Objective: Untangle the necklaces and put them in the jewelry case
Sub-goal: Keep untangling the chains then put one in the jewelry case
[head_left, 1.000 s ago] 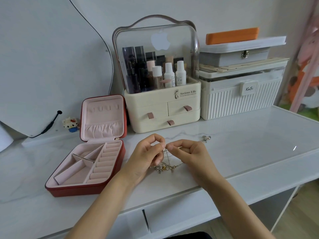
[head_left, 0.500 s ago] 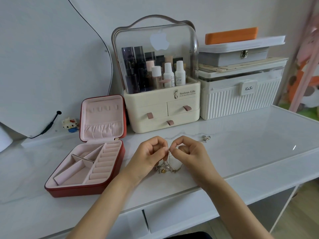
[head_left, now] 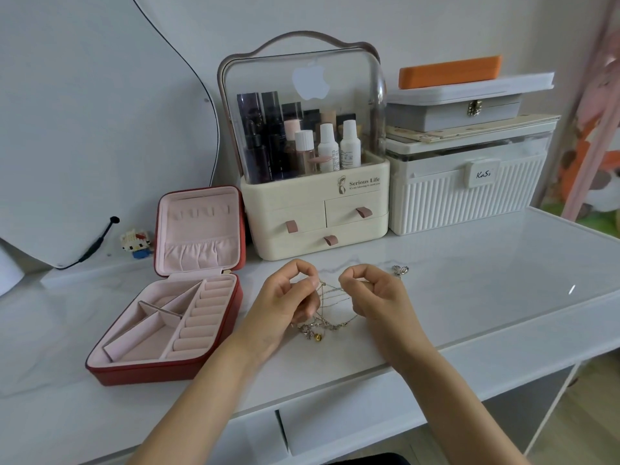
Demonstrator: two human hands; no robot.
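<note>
A tangle of thin necklaces (head_left: pixel 327 317) hangs between my hands just above the white tabletop, its pendants and a small gold charm bunched at the bottom. My left hand (head_left: pixel 285 297) pinches a chain strand between thumb and forefinger. My right hand (head_left: pixel 372 293) pinches another strand a short way to the right, so several fine strands fan out between them. The red jewelry case (head_left: pixel 110 370) lies open to the left, its pink compartments and ring rolls showing nothing inside and its lid upright. A separate small silver piece (head_left: pixel 401 270) lies on the table beyond my right hand.
A cream cosmetics organiser (head_left: pixel 317 209) with drawers stands behind my hands. A white ribbed box (head_left: pixel 469 199) with stacked cases sits to its right. A mirror (head_left: pixel 84 112) and a small toy figure (head_left: pixel 136 241) are at the back left. The table's front edge runs below my wrists.
My hands have drawn apart, opening the gap between them and spreading the chain strands. The tangle's lower bunch stays about where it was.
</note>
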